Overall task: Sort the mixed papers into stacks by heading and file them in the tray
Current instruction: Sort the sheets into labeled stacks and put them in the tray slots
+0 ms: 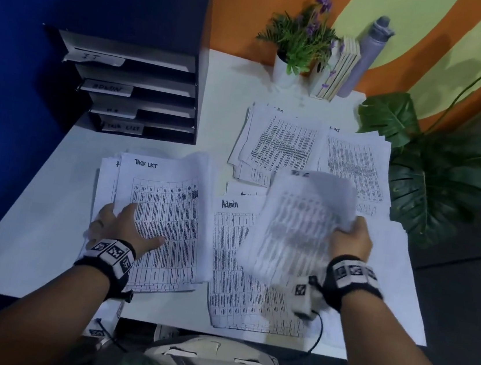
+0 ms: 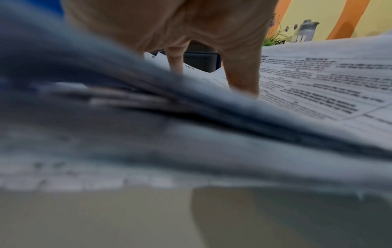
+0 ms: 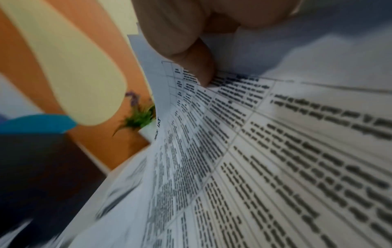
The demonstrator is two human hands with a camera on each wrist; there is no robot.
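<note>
A stack headed "Task List" (image 1: 167,203) lies at the front left of the white table (image 1: 43,249). My left hand (image 1: 120,228) rests flat on it, fingers spread; the fingers (image 2: 241,72) press the printed sheet (image 2: 318,87). My right hand (image 1: 351,235) pinches a blurred printed sheet (image 1: 297,225) by its right edge, lifted over the "Admin" stack (image 1: 232,260); the thumb (image 3: 191,55) lies on that sheet (image 3: 275,159). Two more stacks, one (image 1: 280,144) and another (image 1: 356,166), lie farther back. The black file tray (image 1: 141,91) with labelled shelves stands at the back left.
A potted plant with purple flowers (image 1: 298,44), some books (image 1: 338,70) and a grey bottle (image 1: 367,55) stand along the back wall. Large green leaves (image 1: 427,181) overhang the table's right edge. A blue wall (image 1: 16,48) is on the left.
</note>
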